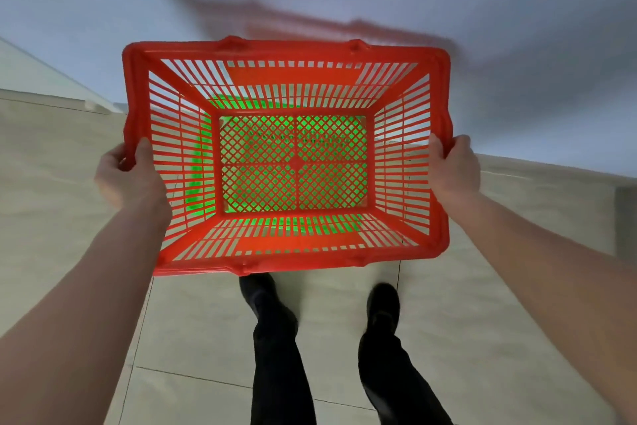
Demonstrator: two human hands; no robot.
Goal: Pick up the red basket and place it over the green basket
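Two bare hands hold a red plastic basket (286, 156) out in front of us, seen from the head camera looking down. We see only this one view.

Our left hand (127, 173) grips the rim on the left short side, thumb inside the rim and the fingers (113, 157) curled round its outer edge, clamped on the plastic. Our right hand (453, 168) grips the rim on the right short side the same way, thumb inside and fingers wrapped over the edge. Both forearms reach forward from the near corners of the frame.

The basket is in the air, clear of the floor (193, 338), its open top turned towards us so we look straight into it. Nothing lies inside. Its walls are slatted and its bottom is a diamond lattice. Through the lattice and the left wall we see something bright green (198, 162) beyond the basket; we cannot tell what it is, or whether the basket touches it. A blurred red shape (310, 23), perhaps the basket's handles, shows past the far rim against a pale wall.

Below the basket we see pale floor tiles, and two legs in dark trousers with dark shoes (382, 300).

We judge the basket to be mid-carry, held level between both hands. Any next move would call for keeping both grips firm and even, so the basket does not tip.
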